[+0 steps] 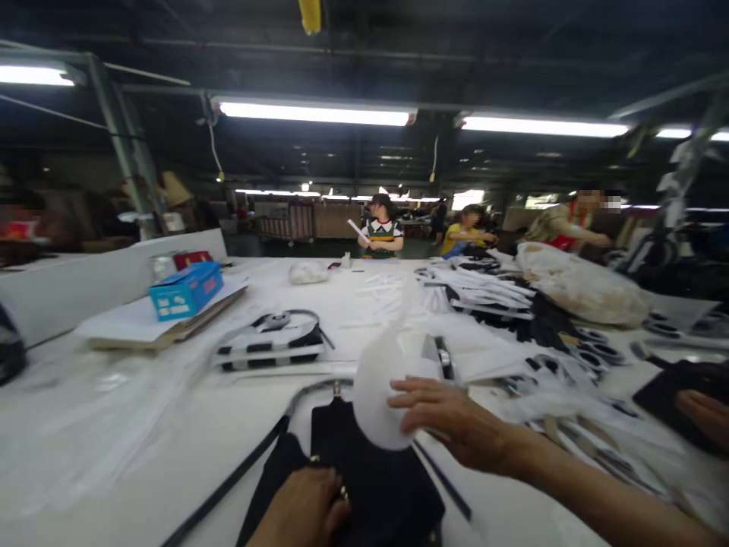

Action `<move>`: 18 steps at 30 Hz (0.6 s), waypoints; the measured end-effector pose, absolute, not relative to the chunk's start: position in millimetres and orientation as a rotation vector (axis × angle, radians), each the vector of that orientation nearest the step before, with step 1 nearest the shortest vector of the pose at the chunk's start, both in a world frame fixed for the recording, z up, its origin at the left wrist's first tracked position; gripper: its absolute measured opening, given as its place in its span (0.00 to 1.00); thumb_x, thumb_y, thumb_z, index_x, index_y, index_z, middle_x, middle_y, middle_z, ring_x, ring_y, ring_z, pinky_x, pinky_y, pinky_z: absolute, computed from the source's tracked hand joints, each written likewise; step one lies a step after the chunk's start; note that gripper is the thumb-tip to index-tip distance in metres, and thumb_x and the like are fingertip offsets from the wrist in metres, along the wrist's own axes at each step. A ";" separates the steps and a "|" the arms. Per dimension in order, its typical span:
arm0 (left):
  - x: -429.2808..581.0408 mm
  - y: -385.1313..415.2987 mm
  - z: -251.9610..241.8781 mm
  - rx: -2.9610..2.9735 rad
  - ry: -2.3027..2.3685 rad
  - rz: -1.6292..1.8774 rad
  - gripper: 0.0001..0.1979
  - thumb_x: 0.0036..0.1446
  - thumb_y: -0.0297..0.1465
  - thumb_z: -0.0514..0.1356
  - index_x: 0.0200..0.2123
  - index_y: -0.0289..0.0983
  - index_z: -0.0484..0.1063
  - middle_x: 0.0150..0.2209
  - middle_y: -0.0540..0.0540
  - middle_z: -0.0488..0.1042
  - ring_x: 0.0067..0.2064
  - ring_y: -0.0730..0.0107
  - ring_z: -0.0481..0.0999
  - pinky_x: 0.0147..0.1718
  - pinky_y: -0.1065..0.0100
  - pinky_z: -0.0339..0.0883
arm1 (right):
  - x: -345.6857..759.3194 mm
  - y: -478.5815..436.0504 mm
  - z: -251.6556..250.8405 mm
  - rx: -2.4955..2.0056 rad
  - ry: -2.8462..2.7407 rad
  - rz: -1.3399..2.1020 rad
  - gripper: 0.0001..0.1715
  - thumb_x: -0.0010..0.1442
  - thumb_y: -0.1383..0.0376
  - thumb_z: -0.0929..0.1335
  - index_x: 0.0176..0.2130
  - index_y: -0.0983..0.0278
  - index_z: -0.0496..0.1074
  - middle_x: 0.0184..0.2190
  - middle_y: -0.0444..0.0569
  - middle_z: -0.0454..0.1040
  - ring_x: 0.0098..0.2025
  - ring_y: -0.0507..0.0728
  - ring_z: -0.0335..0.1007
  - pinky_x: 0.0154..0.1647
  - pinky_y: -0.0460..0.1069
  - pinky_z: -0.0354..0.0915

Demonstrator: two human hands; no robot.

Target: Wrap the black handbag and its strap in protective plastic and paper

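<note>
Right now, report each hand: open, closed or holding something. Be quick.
Left hand: bent over the black piece; whether it grips cannot be told.
Right hand: outstretched at the white sheet; whether it holds it cannot be told.

The one view looks out from the wearer's head, facing twelve o'clock and dipping a little over a white table (171,471). Its reach is wide: on the frame's clock, a blue box (185,291) lies at nine, a white bag (586,285) at three, and a ceiling lamp (313,114) near twelve. The camera is close to the left hand (301,505), large just past six, and the right hand (456,422) at five; a striped-shirted person (380,232) beyond looks small.
</note>
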State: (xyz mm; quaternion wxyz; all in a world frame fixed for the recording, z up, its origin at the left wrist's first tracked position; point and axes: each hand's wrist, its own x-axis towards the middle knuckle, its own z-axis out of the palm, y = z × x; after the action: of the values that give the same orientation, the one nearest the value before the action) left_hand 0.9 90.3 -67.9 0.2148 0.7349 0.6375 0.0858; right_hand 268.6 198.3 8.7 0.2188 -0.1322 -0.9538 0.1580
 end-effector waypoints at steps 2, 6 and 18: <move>-2.9 80.1 -61.9 2.137 1.785 0.257 0.12 0.61 0.28 0.56 0.45 0.41 0.76 0.47 0.43 0.79 0.52 0.53 0.75 0.57 0.51 0.63 | 256.0 176.2 -7.3 -0.331 -2.817 0.516 0.20 0.64 0.74 0.59 0.47 0.59 0.74 0.57 0.49 0.72 0.65 0.55 0.60 0.67 0.55 0.55; -21.6 49.2 -53.1 2.226 1.869 0.301 0.13 0.61 0.29 0.57 0.48 0.42 0.75 0.49 0.44 0.78 0.51 0.54 0.76 0.53 0.55 0.68 | 255.9 165.9 -32.9 -0.444 -2.876 0.615 0.22 0.63 0.75 0.58 0.46 0.60 0.75 0.55 0.51 0.74 0.63 0.57 0.64 0.67 0.59 0.55; -58.3 73.8 -48.7 2.643 1.731 0.249 0.28 0.54 0.19 0.51 0.56 0.44 0.70 0.59 0.46 0.71 0.63 0.57 0.66 0.64 0.48 0.55 | 274.1 184.7 -65.2 -0.611 -2.622 0.855 0.17 0.62 0.72 0.60 0.40 0.60 0.75 0.55 0.52 0.74 0.62 0.59 0.64 0.67 0.62 0.55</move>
State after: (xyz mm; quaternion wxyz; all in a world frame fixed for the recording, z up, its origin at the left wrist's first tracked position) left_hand -58.3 73.8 -48.7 -0.0137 0.8339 0.5461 0.0787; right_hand 274.1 184.7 -65.2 0.1578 -0.2136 -0.9166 0.2988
